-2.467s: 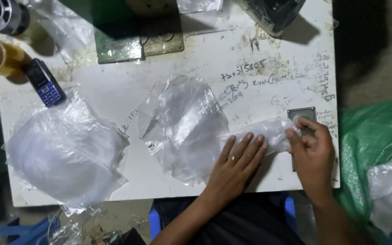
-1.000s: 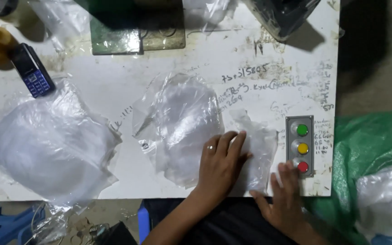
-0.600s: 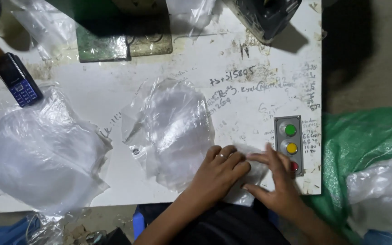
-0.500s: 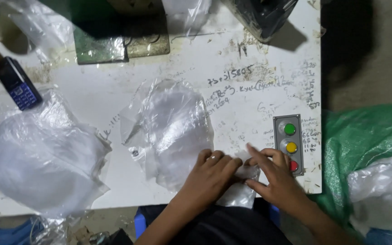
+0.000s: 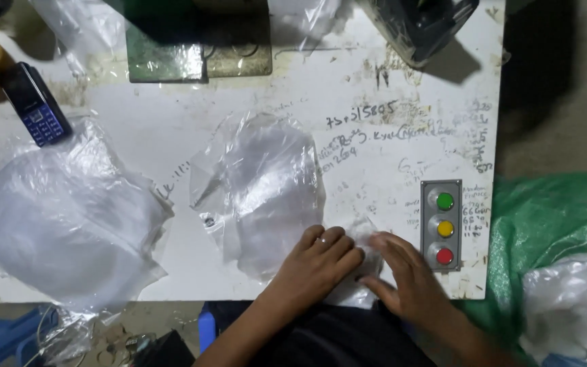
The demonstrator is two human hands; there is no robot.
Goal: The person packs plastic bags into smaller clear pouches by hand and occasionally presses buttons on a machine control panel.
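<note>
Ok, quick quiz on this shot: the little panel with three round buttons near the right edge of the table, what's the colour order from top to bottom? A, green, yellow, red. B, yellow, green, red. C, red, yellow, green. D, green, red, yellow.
A: on the button panel the green button is at the top, the yellow button in the middle and the red button at the bottom, just beside the right hand.

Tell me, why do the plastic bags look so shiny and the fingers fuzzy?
Head view: overhead light glares off the crinkled bags and the left pile; the right hand is motion-blurred; the left hand looks sharper; the top edge lies in shadow.
</note>
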